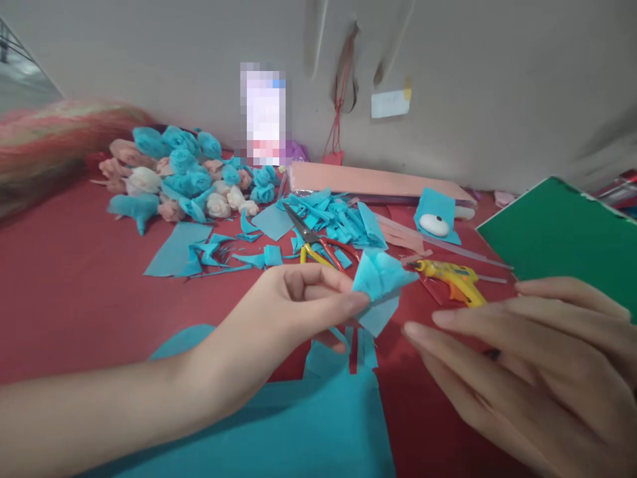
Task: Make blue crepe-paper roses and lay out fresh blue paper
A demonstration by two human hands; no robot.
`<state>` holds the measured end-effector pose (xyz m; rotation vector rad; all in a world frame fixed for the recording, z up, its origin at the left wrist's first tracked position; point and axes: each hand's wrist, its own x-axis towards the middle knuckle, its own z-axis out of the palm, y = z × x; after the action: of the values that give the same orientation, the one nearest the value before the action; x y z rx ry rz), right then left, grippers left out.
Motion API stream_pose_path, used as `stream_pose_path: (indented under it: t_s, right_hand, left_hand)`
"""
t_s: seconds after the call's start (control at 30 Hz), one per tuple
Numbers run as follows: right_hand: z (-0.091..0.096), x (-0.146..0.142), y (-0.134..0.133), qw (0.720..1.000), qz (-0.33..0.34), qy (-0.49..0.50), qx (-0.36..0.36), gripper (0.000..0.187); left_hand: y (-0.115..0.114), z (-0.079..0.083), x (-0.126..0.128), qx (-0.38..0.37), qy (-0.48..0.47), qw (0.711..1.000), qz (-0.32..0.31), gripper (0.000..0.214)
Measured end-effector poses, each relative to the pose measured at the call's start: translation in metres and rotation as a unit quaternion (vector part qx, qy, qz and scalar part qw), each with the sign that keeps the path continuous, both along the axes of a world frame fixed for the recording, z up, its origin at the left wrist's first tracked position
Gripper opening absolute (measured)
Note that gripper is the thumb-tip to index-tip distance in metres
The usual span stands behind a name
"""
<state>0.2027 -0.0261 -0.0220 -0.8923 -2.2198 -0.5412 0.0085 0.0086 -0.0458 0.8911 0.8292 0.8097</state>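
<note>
My left hand (303,302) pinches a folded piece of blue crepe paper (381,279) between thumb and fingers, in the middle of the view. The paper is layered, with one corner pointing right and another hanging down. To its right is my right hand (527,358), apart from the paper, with its fingers stretched out and slightly blurred. I see nothing held in it. Beneath my left hand and forearm lies a large blue paper sheet (318,425), partly hidden. Just behind my left hand rest scissors (318,239) with red and yellow handles, on blue paper scraps (338,216).
A yellow glue gun (452,279) lies behind my right hand. Blue, pink and white paper flowers (189,179) are heaped at the back left. A green board (562,232) stands right. Also on the red tabletop (89,299) are a white oval object (434,226) and long pink paper (368,179).
</note>
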Motion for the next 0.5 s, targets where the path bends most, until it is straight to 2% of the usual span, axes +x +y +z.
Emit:
stream_pose_path:
  t_s: [0.1, 0.33, 0.5]
  right_hand:
    - [-0.008, -0.004, 0.004, 0.998, -0.006, 0.061, 0.005, 0.019]
    - [-0.022, 0.002, 0.006, 1.0, -0.011, 0.01, -0.002, 0.019]
    - [-0.021, 0.005, 0.005, 0.999, -0.022, -0.035, -0.025, 0.018]
  left_hand:
    - [-0.001, -0.001, 0.001, -0.012, -0.015, 1.0, -0.023, 0.011]
    - [-0.003, -0.006, -0.001, -0.018, 0.03, 0.999, -0.04, 0.008]
    - [-0.004, -0.007, -0.002, -0.019, 0.064, 0.997, -0.047, 0.007]
